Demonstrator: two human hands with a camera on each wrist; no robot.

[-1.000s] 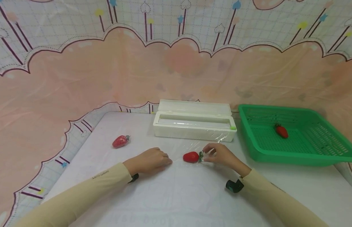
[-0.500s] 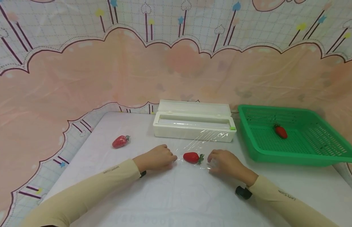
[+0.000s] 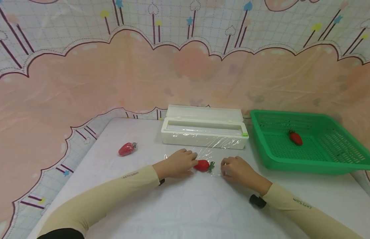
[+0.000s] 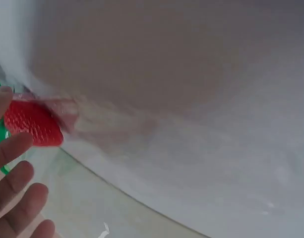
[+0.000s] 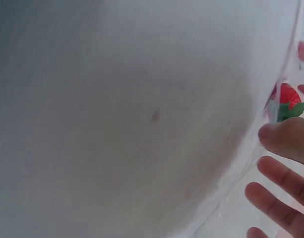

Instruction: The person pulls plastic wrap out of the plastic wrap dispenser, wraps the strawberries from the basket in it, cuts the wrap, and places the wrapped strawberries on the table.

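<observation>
A red strawberry with green leaves lies on its side on a sheet of clear cling film, which runs back to the white dispenser box. My left hand is at the strawberry's tip, partly covering it; in the left wrist view its fingers are spread, with thumb and index finger around the red fruit. Just beyond the leafy end is my right hand, apart from the fruit. Its fingers look loosely spread in the right wrist view. Whether either hand touches film is unclear.
A green basket at the right has another strawberry inside. To the left, a strawberry in shiny film lies on the white table. The dispenser's lid is raised at the back. A patterned cloth hangs behind.
My left hand has moved right, up to the strawberry's tip. The right hand has drawn back to the right from the leaves. The strawberry has stayed in nearly the same place.
</observation>
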